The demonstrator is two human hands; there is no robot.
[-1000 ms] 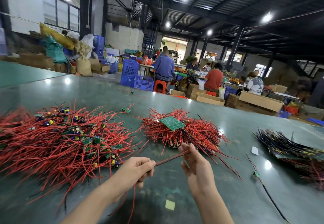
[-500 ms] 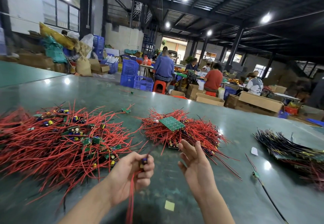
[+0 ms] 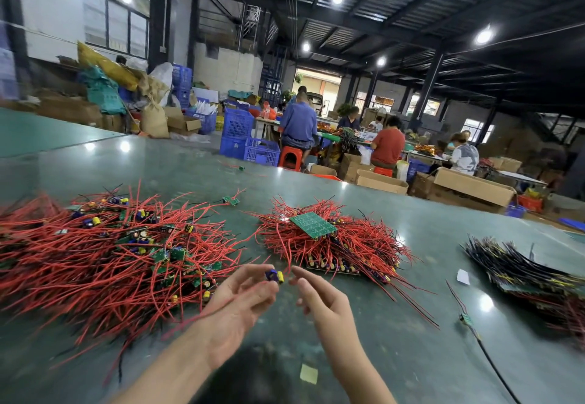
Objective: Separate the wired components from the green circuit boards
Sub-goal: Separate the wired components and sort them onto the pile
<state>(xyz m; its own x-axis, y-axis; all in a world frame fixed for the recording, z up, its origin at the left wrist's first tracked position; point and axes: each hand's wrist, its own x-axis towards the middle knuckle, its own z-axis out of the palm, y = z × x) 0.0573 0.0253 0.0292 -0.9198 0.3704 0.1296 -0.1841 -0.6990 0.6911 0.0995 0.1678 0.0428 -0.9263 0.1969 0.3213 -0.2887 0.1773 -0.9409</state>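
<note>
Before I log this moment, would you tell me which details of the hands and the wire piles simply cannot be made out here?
- Head view: how the left hand holds the small blue and yellow component; motion blur smears the fingertips.
- Whether the right hand touches that component: blurred.
- The left red wire pile: cut off by the left edge.
- The panel under the green circuit board: hidden by red wires.
- Board markings: too small.

My bench (image 3: 411, 245) is glossy dark green. On it lie a broad heap of red wired components (image 3: 95, 261) at left, a smaller red pile (image 3: 348, 245) topped by a green circuit board (image 3: 313, 223), black-wired boards (image 3: 522, 270) at right, and paper scraps (image 3: 308, 373).
</note>
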